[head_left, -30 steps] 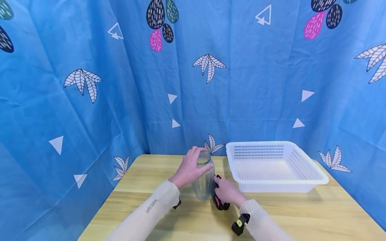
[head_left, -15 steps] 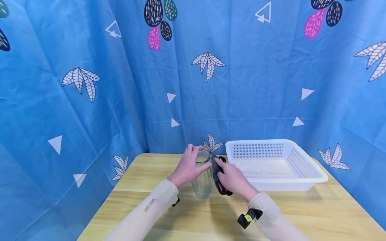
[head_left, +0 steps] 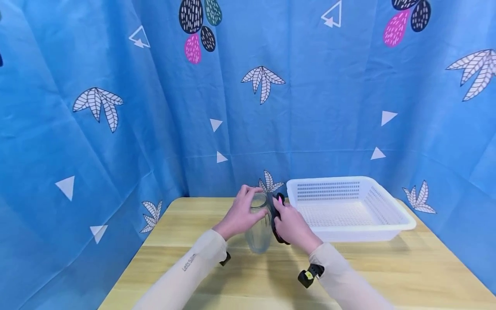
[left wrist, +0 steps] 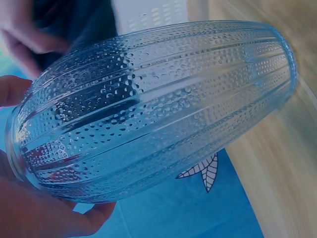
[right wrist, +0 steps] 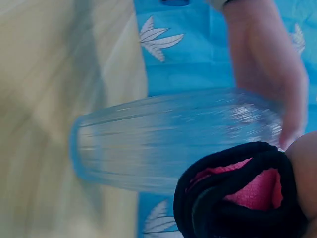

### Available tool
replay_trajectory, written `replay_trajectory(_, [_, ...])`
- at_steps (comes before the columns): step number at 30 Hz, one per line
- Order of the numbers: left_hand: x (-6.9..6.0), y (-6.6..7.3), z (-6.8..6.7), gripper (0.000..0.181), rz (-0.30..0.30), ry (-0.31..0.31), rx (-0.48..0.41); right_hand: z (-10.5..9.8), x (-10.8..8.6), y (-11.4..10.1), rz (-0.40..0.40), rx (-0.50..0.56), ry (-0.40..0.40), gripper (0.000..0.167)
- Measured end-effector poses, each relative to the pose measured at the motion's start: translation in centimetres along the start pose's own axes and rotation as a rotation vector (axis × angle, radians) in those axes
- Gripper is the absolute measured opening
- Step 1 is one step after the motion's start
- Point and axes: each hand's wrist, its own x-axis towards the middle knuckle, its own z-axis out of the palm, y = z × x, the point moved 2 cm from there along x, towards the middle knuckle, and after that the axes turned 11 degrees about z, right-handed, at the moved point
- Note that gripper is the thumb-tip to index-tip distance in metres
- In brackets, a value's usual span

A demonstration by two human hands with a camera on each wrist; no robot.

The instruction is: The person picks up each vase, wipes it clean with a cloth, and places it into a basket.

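A tall clear glass vase (head_left: 258,239) with ribbed, dimpled walls stands upright on the wooden table. My left hand (head_left: 241,216) holds it near the rim, thumb on the near side and fingers on the far side. Right beside the vase, my right hand (head_left: 293,227) grips a rolled piece of black cloth with pink lining (right wrist: 247,223), raised to about rim height. Its folded end and pink inside show in the right wrist view. Through the glass (left wrist: 173,99) in the left wrist view, dark and pink patches appear. What exactly the cloth item is, I cannot tell.
A white perforated plastic basket (head_left: 348,233) stands at the back right of the table (head_left: 248,284). Behind and along the sides hangs a blue patterned curtain (head_left: 317,107), close to the table's edges.
My right hand has lifted the rolled black cloth from the table up beside the vase rim and tilted it. The left hand still holds the vase in place. The head view has shifted slightly.
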Motion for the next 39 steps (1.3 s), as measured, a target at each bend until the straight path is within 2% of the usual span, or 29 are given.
replay_trajectory(4, [-0.6, -0.6, -0.8, 0.061, -0.026, 0.042, 0.016, 2.3, 0.3, 0.4, 0.046, 0.06, -0.118, 0.059])
replay_trajectory(6, [-0.9, -0.9, -1.2, 0.06, -0.031, 0.065, 0.023, 3.4, 0.5, 0.6, 0.04, 0.074, -0.165, 0.058])
replay_trajectory(10, [-1.2, -1.3, -1.4, 0.063, -0.033, 0.077, 0.049, 5.3, 0.3, 1.3, 0.041, 0.047, -0.259, 0.056])
replay_trajectory(14, [-1.3, -1.2, -1.2, 0.066, -0.047, 0.079, 0.081, 6.3, -0.5, 2.2, 0.064, 0.017, -0.343, 0.057])
replay_trajectory(16, [-1.2, -1.0, -1.0, 0.069, -0.063, 0.088, 0.096, 6.2, -0.8, 2.5, 0.064, 0.03, -0.352, 0.057])
replay_trajectory(20, [-1.0, -0.5, -0.6, 0.075, -0.084, 0.086, 0.117, 4.7, -1.2, 2.2, 0.087, 0.057, -0.317, 0.056])
replay_trajectory(25, [-0.7, -0.1, -0.3, 0.078, -0.075, 0.082, 0.121, 1.5, -1.3, 1.0, 0.079, 0.067, -0.219, 0.055])
replay_trajectory(30, [-0.4, 0.1, -0.3, 0.076, -0.037, 0.062, 0.096, -1.8, -1.2, -0.8, -0.038, 0.057, -0.019, 0.056])
replay_trajectory(33, [-0.2, 0.2, -0.2, 0.076, -0.016, 0.031, 0.071, -2.7, -1.1, -1.5, -0.106, 0.01, 0.085, 0.056])
replay_trajectory(36, [-0.1, 0.2, -0.1, 0.074, -0.012, 0.013, 0.031, -2.2, -0.9, -1.5, -0.112, -0.018, 0.09, 0.057])
replay_trajectory(39, [0.0, 0.2, 0.0, 0.073, 0.004, 0.021, -0.009, -1.5, -0.6, -1.0, -0.079, -0.029, 0.033, 0.059])
